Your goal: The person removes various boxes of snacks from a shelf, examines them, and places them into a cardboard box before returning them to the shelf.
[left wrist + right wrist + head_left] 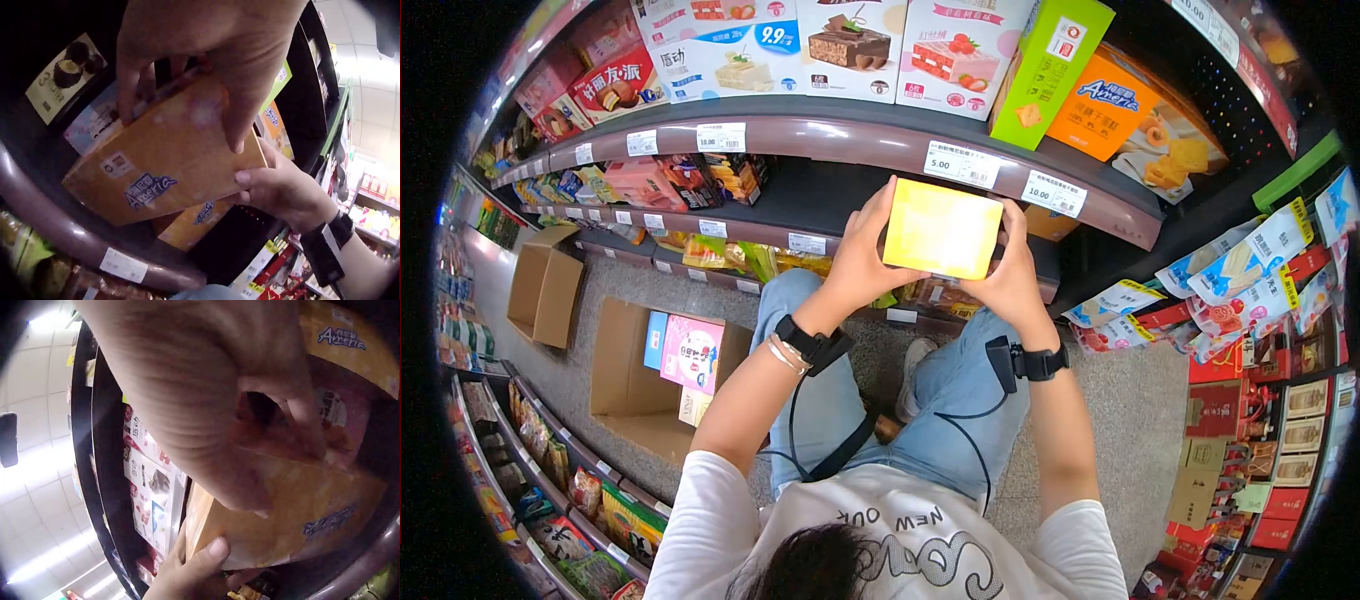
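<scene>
In the head view the yellow box (943,228) hangs between the left hand (862,255) and the right hand (1012,285), its longer side running across from one to the other, so neither is the nearer. It lies before the shelf edge (830,135), its far side just below a price label (963,163) as seen from above; whether it touches there I cannot tell. Each grip pinches an end of it, thumbs on the person's side. In the left wrist view the box slants from lower left to upper right, the left hand over its upper part with thumb on the printed face, the right thumb at the right end; a second Ameria box (195,224) shows below. In the right wrist view the long axis runs roughly sideways, the right hand arching over the top, the left thumb pressed on the lower left corner; the box sits below the right hand, an orange box (356,340) beyond.
</scene>
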### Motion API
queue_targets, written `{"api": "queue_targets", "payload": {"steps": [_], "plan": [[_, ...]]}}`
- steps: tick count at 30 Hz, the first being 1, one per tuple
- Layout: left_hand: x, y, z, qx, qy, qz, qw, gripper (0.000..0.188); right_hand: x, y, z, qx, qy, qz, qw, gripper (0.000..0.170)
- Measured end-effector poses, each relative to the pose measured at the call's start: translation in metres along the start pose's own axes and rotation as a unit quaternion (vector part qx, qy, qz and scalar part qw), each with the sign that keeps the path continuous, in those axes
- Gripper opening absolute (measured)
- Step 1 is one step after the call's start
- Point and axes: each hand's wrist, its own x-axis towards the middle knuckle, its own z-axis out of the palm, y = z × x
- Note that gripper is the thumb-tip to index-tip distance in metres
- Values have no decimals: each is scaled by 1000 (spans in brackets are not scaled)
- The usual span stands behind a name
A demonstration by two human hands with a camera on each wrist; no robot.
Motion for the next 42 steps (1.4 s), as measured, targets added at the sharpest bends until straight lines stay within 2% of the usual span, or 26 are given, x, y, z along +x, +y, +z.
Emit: {"api": "queue_targets", "payload": {"steps": [4,7,10,11,14,16,22,24,26,27,30,31,34,35,40,42], "plan": [[-11,10,-17,0,-13,29,999,114,-14,-27,-7,36,-24,21,999,94],[-15,23,-32,-60,-28,1,998,115,-15,-46,-8,90,-36,20,995,97],[-14,36,-44,-249,-7,-21,968,114,-10,-62,-9,155,-64,-9,986,99],[-13,38,-51,-258,-9,-3,966,113,-7,-69,-8,180,-78,-11,981,100],[-14,55,-76,-297,-3,-68,952,111,-1,-81,4,252,-97,19,963,98],[-17,60,-93,-269,0,-93,959,104,0,-87,17,288,-109,68,949,97],[-40,50,-130,-247,18,-163,955,92,-5,-89,69,330,-89,65,937,88],[-51,46,-135,-264,23,-182,947,79,-6,-89,81,325,-74,57,941,90],[-64,31,-136,-286,27,-206,935,74,-6,-89,81,328,-60,73,940,91],[-76,16,-134,-264,50,-217,939,62,-7,-89,81,328,-52,82,940,91],[-100,-3,-130,-259,45,-280,923,55,-13,-86,82,381,-17,141,914,90],[-104,0,-130,-229,66,-296,925,51,-17,-81,83,390,-12,149,909,83],[-112,-3,-134,-238,54,-364,899,56,-26,-80,85,427,-15,187,885,74],[-112,-2,-133,-236,59,-370,897,56,-29,-80,85,407,-13,174,896,67],[-108,-6,-122,-221,90,-381,893,53,-27,-64,74,272,-14,112,956,59],[-105,-8,-120,-178,90,-405,892,51,-26,-66,67,243,-18,104,964,57]]}}
